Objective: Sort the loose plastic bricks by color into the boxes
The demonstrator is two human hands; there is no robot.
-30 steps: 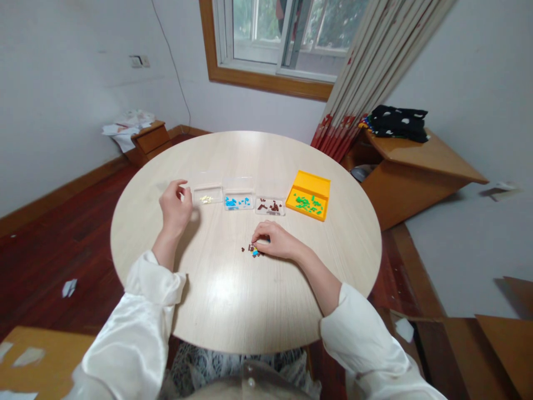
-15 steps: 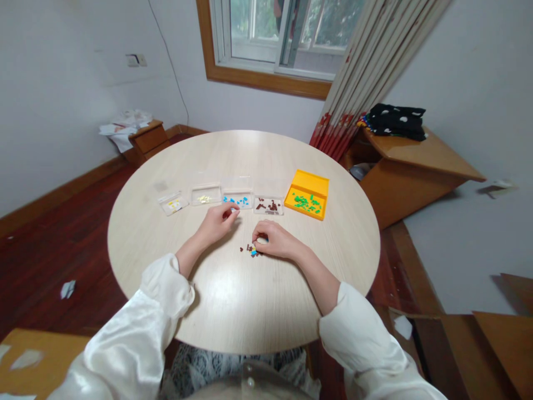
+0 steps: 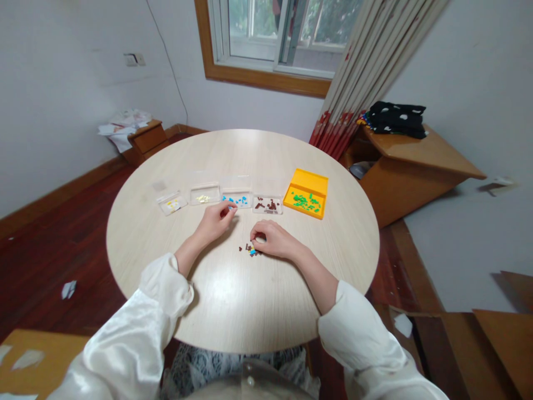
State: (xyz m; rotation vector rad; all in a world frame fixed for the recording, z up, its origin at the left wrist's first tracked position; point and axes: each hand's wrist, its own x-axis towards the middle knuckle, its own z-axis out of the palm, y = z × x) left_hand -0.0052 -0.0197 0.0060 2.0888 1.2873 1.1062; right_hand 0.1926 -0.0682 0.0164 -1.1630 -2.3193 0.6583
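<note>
My left hand (image 3: 216, 220) reaches toward the clear tray of blue pieces (image 3: 237, 199), fingertips pinched together at its near edge; whatever they hold is too small to name. My right hand (image 3: 272, 240) rests curled on the round table (image 3: 166, 261), fingers pressed on a small pile of brown, blue and yellow pieces (image 3: 251, 250). Further clear trays hold yellow pieces (image 3: 171, 203), pale pieces (image 3: 204, 195) and brown pieces (image 3: 267, 205). An orange box of green pieces (image 3: 305, 194) stands to the right of them.
A wooden desk (image 3: 420, 161) with a folded black dotted cloth (image 3: 397, 119) stands at the right, a curtain (image 3: 366, 72) beside it. A low wooden stand with papers (image 3: 137, 133) sits at the back left. Cardboard (image 3: 495, 344) lies on the floor at the right.
My left hand moved right from the yellow-piece tray to the blue-piece tray, leaving the yellow tray uncovered. My right hand stayed on the small pile.
</note>
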